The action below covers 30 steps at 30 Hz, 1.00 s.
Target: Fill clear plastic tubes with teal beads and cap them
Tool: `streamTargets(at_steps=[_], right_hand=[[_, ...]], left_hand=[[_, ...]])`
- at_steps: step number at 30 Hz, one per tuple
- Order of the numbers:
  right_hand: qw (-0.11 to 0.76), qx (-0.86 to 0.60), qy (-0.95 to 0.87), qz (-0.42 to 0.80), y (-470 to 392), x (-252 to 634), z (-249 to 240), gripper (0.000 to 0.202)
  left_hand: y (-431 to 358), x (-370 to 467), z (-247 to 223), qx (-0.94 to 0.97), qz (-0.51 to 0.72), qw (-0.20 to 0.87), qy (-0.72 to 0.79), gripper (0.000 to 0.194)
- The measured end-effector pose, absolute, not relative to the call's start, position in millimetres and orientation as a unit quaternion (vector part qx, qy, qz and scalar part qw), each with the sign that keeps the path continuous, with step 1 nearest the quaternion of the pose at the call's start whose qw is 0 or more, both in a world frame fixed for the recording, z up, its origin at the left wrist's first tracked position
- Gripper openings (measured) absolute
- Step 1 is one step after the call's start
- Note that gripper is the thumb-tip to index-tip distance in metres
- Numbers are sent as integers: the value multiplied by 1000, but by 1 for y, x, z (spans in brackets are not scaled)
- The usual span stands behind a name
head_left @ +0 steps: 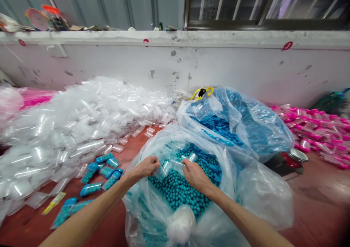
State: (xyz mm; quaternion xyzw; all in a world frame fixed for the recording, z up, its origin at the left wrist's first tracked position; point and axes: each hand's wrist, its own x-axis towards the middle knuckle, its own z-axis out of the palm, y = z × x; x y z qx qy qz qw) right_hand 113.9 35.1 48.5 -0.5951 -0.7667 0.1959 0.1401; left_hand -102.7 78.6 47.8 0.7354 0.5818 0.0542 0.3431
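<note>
A clear plastic bag point(226, 159) stands open in front of me, full of teal beads point(180, 192). My left hand point(149, 166) is closed over the bag's left side, its fingers on a small clear plastic container point(163, 171). With its fingers pinched, my right hand point(197, 177) grips another clear plastic container point(177, 165) just above the beads. More clear containers and blue plastic caps point(209, 161) lie on the beads toward the back of the bag.
A large heap of clear containers point(90, 119) covers the left. Bead-filled containers with blue caps point(91, 188) lie on the red table point(314, 203). Behind is a bag of blue pieces point(254, 119); pink-capped containers point(317, 130) and a metal-lidded jar point(297, 155) are right.
</note>
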Motion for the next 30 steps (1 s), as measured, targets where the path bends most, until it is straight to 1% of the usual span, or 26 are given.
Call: streamTargets(at_steps=[3, 4, 6, 8, 10, 12, 14, 16, 20, 22, 24, 25, 28, 30], right_hand=[[153, -591, -765, 206, 34, 116, 47, 28], [162, -584, -767, 210, 34, 115, 48, 28], [194, -557, -772, 236, 35, 113, 49, 28], [232, -521, -772, 280, 34, 109, 50, 26], [270, -486, -766, 322, 31, 104, 52, 25], [305, -457, -757, 355, 26, 102, 52, 24], [321, -435, -747, 386, 19, 102, 51, 24], [312, -435, -727, 431, 14, 104, 48, 23], [261, -481, -632, 549, 13, 108, 44, 12], [252, -491, -596, 583, 16, 105, 44, 10], [277, -487, -593, 579, 19, 102, 47, 10], [293, -483, -594, 573, 20, 100, 49, 9], [315, -473, -573, 591, 24, 101, 53, 8], [308, -478, -543, 617, 28, 109, 55, 7]], left_hand=[[73, -99, 56, 743, 78, 304, 591, 20], [70, -97, 59, 750, 89, 282, 591, 26], [61, -90, 63, 786, 95, 214, 572, 48], [51, -81, 61, 837, 72, 142, 524, 68], [42, -73, 53, 873, 49, 100, 474, 75], [34, -69, 43, 887, 43, 105, 448, 72], [29, -68, 37, 892, 33, 108, 437, 66], [26, -68, 38, 894, 9, 104, 435, 64], [23, -66, 51, 904, -50, 143, 400, 62], [22, -63, 57, 907, -48, 96, 408, 53], [21, -62, 61, 895, -35, 21, 443, 43], [21, -62, 63, 891, -35, 7, 453, 40], [26, -69, 68, 896, -59, 59, 437, 22], [32, -79, 72, 882, -67, 54, 464, 18]])
